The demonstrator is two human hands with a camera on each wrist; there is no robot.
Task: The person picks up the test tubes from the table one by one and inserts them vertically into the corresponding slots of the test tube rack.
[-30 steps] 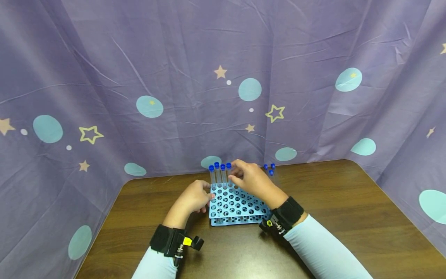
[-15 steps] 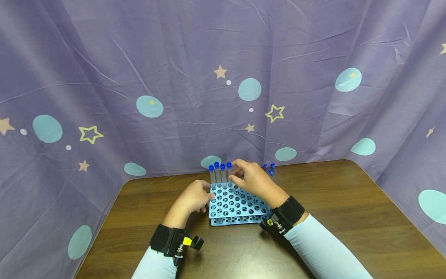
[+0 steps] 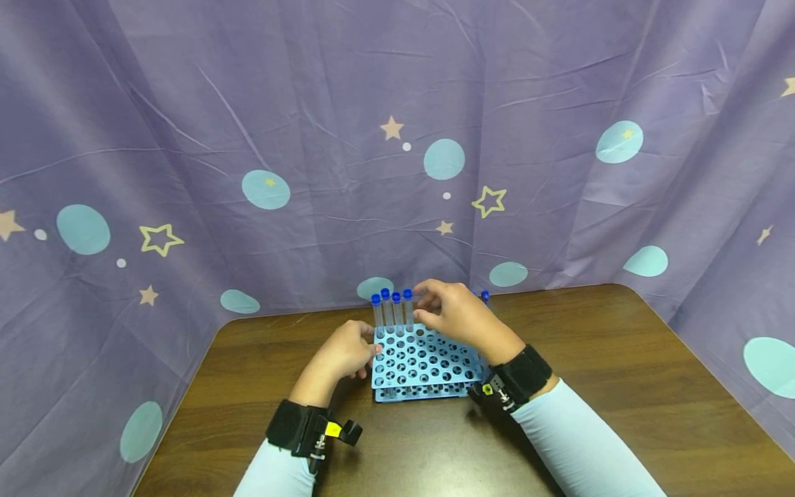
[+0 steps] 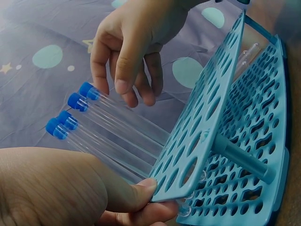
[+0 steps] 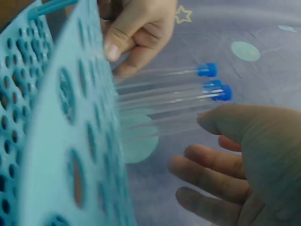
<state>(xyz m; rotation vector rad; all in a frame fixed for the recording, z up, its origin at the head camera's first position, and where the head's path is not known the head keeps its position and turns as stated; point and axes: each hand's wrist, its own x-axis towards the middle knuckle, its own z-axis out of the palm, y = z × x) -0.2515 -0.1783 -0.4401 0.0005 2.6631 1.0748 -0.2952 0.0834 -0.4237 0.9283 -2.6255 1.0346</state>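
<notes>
A light-blue test tube rack [image 3: 428, 381] with a perforated top plate stands on the table. Several clear test tubes [image 3: 398, 317] with blue caps [image 4: 77, 101] stand upright in holes at its back left. My left hand [image 3: 345, 351] grips the rack's left edge, thumb on the top plate and fingers underneath, as the left wrist view shows. Just right of the rightmost tube is my right hand [image 3: 456, 314], its fingers loosely bent and apart. In the right wrist view nothing lies between that hand's [image 5: 249, 160] thumb and fingers, though its thumb tip overlaps the tubes.
More blue caps [image 3: 485, 295] show behind the right hand, mostly hidden by it. The brown wooden table [image 3: 279, 373] ends at the back against a purple patterned curtain [image 3: 323, 172]. Each wrist wears a black strap [image 3: 528, 373] with a small camera.
My right hand has drawn slightly right, away from the rightmost tube, and now covers more of the blue caps behind it. The left hand keeps its place on the rack.
</notes>
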